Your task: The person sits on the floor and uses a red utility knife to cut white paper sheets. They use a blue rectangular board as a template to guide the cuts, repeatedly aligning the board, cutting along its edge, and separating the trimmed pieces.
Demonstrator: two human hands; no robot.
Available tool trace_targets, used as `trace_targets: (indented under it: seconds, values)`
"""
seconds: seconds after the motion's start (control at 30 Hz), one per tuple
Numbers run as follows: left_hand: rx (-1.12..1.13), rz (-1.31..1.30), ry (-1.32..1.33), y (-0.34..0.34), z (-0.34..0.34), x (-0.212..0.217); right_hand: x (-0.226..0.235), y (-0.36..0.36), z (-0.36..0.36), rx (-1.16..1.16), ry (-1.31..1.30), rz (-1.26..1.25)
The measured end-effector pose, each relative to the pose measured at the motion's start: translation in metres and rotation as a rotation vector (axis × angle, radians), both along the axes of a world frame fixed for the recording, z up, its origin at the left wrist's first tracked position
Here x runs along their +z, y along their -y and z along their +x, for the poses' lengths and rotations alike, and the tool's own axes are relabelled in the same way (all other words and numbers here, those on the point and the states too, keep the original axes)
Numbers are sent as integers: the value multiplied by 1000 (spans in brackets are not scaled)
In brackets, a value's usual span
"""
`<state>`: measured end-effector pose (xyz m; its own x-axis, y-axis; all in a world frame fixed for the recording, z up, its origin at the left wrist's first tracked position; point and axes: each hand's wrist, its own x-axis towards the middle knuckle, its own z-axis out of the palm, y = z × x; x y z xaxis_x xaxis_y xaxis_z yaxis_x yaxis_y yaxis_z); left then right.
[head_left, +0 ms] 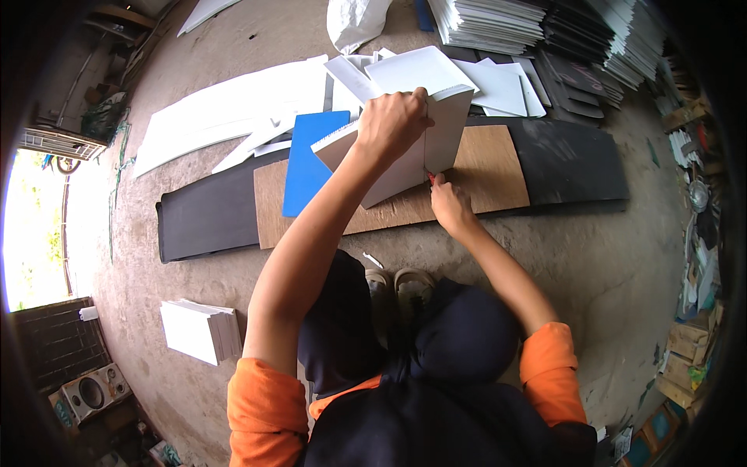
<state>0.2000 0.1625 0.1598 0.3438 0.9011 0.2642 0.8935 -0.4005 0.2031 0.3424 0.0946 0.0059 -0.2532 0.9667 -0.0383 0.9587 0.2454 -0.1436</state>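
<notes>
My left hand (pixel 393 124) grips the top edge of a pale corrugated plastic board (pixel 450 132), fingers wrapped over it. The board is tilted up on its lower edge above a brown wooden board (pixel 490 159). A thin dark line runs down its face from near my left hand. At the lower end of that line my right hand (pixel 451 204) is closed on a small red cutter (pixel 432 178); its blade is too small to make out. A blue sheet (pixel 315 159) lies left of the held board, partly behind my left forearm.
Black sheets (pixel 576 163) lie under the wooden board. White offcuts (pixel 498 87) and long white sheets (pixel 226 109) spread beyond. Tall stacks of sheets (pixel 490 23) stand far right. A white stack (pixel 198 331) sits on the floor at left, and a speaker (pixel 93 391) at lower left.
</notes>
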Motion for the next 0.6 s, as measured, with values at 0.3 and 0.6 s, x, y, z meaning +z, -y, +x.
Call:
trace_targets:
  seconds: [0.3, 0.6]
  values:
    - [-28, 18, 34, -6, 1, -2, -79, 58, 20, -103, 1, -30]
    - [170, -129, 106, -44, -61, -18, -51, 35, 60, -133, -361, -105]
